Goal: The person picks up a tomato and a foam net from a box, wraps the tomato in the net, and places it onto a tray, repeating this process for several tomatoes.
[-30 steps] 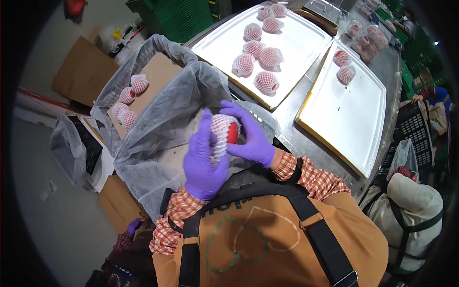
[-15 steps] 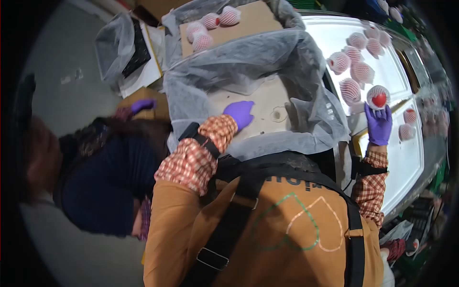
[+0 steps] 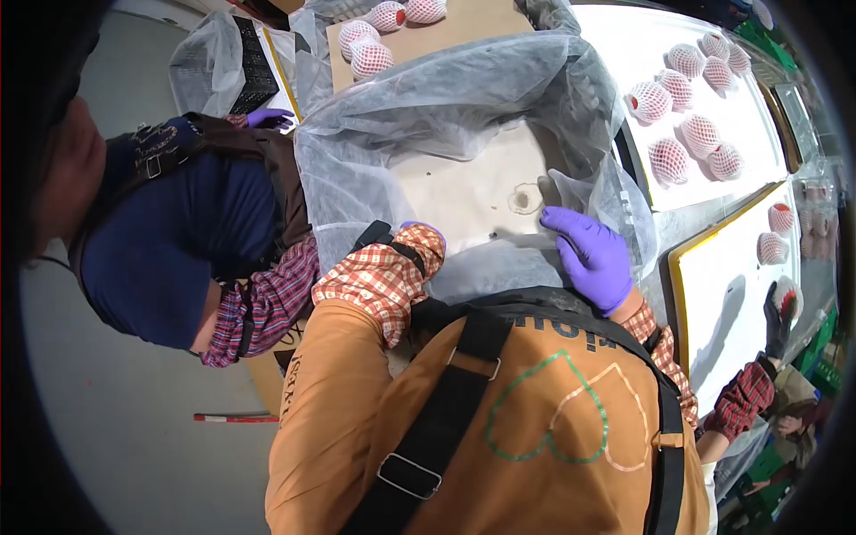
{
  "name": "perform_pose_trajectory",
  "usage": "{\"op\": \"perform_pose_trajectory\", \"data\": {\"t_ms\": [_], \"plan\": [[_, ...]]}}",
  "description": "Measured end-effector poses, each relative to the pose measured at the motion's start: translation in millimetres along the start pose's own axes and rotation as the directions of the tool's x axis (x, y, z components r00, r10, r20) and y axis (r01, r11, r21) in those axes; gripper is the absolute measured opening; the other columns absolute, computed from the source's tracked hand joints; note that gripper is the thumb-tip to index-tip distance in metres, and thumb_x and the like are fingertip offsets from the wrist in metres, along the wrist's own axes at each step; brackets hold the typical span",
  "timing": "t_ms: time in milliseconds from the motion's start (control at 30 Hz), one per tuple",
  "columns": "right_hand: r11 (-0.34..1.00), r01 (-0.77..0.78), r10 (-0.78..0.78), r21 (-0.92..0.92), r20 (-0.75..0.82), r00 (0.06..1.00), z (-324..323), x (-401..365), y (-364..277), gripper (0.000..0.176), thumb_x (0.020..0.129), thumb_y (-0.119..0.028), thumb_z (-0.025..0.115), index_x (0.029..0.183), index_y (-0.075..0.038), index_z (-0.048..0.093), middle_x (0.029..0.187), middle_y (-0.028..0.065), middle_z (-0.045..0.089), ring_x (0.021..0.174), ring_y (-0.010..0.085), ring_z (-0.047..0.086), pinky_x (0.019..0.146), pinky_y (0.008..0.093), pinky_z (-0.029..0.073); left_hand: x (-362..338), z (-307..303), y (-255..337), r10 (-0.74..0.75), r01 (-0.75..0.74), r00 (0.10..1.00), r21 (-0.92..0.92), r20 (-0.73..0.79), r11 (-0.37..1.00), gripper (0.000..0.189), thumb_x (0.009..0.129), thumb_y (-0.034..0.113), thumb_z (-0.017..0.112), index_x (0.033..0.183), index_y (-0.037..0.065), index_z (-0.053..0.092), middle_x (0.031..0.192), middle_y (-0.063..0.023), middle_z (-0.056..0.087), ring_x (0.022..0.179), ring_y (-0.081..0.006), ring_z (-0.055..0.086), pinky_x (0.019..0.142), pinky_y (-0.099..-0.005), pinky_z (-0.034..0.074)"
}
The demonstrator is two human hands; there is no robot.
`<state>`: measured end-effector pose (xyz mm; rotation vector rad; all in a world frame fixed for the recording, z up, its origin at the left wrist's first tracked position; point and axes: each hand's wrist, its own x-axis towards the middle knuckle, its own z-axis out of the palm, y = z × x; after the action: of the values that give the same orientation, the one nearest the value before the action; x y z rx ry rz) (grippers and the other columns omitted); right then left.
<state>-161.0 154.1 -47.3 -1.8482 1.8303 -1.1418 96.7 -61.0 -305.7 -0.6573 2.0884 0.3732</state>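
A box lined with translucent grey plastic film (image 3: 410, 116) stands in front of me, with a beige sheet (image 3: 464, 192) on its bottom. A ring-shaped mark or scrap (image 3: 524, 199) and a few dark specks lie on the sheet. My right hand (image 3: 596, 259), in a purple glove, is at the box's near right side by the liner, thumb apart from the fingers, with nothing seen in it. My left hand (image 3: 426, 228) is at the near left edge of the box, mostly hidden behind its checked sleeve, so its fingers do not show.
Fruits in foam nets (image 3: 669, 160) lie on a white tray (image 3: 615, 45) at the right; a second white tray (image 3: 713, 259) holds more. Netted fruits (image 3: 371, 57) sit on cardboard behind the box. One co-worker (image 3: 178, 232) bends at the left; another's dark-gloved hand (image 3: 779, 319) holds a netted fruit.
My right hand has let go of the netted fruit and moved left from the tray to the box. My left hand has drawn back to the near edge. A co-worker's dark-gloved hand has appeared at right.
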Motion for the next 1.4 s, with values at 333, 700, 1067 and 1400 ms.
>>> {"op": "perform_pose_trajectory", "data": {"t_ms": [333,700,1067,1400], "plan": [[0.997,0.081,-0.079,0.008,-0.18,0.981,17,-29,17,0.026,0.082,-0.002,0.059,0.108,-0.006,0.064,0.102,0.0128,0.067,0.089,0.0289,0.066,0.077,0.0346,0.053,33,43,-34,-0.113,0.141,0.975,0.141,-0.193,0.98,0.026,0.077,0.037,0.065,0.084,0.013,0.072,0.091,-0.0105,0.069,0.084,-0.0251,0.066,0.07,-0.0377,0.052],[0.811,-0.176,0.196,0.558,0.025,0.98,12,-19,48,0.031,0.091,-0.013,0.059,0.12,-0.003,0.058,0.106,0.0053,0.063,0.097,0.0116,0.058,0.085,0.0233,0.045,-208,-175,94,0.022,-0.321,0.115,-0.017,-0.993,0.947,0.061,0.059,0.022,0.079,0.115,0.012,0.056,0.11,-0.0105,0.059,0.101,-0.0297,0.055,0.085,-0.0421,0.043],[0.353,-0.266,0.158,0.897,0.223,0.962,13,0,-22,0.057,0.088,-0.03,0.066,0.132,-0.002,0.044,0.117,0.0065,0.057,0.105,0.0133,0.057,0.09,0.0265,0.048,-232,-130,163,0.09,-0.279,-0.225,0.152,-0.97,0.948,0.075,0.058,0.006,0.08,0.127,0.014,0.05,0.128,-0.0139,0.045,0.114,-0.0335,0.046,0.096,-0.0406,0.04],[0.614,-0.035,0.085,0.788,-0.023,0.996,36,18,-15,0.034,0.098,-0.019,0.049,0.126,0.0,0.055,0.118,0.0097,0.061,0.107,0.0156,0.058,0.094,0.0277,0.045,-232,-121,166,-0.314,-0.759,0.108,-0.282,-0.943,0.586,0.077,0.076,0.027,0.077,0.136,0.001,0.036,0.132,-0.0203,0.044,0.118,-0.0324,0.051,0.096,-0.0372,0.045]]}}
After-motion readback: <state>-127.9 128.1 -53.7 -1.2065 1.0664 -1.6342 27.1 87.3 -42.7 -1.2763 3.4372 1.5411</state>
